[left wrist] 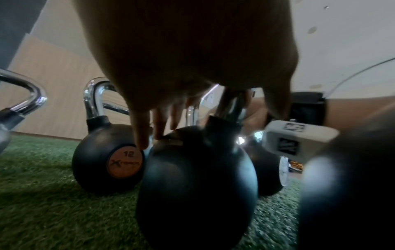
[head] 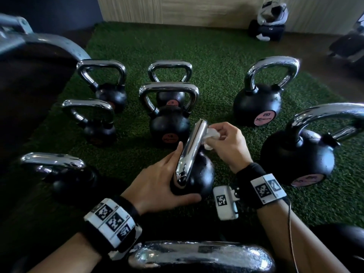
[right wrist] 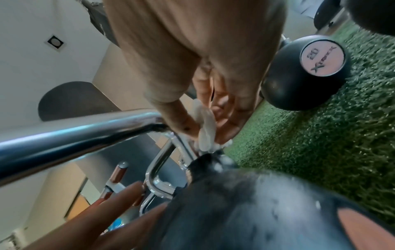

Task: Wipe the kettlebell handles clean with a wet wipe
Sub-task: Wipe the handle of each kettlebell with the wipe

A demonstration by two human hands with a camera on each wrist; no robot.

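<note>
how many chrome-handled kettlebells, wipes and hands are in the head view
chrome-handled kettlebells: 9
wet wipe: 1
hands, left hand and right hand: 2
total: 12

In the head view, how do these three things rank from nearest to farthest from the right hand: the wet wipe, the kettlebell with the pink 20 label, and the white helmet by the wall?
1. The wet wipe: pinched in the right hand against the chrome handle.
2. The 20 kettlebell: beyond the hand, slightly right, on the turf.
3. The white helmet: at the far wall, top right.
</note>
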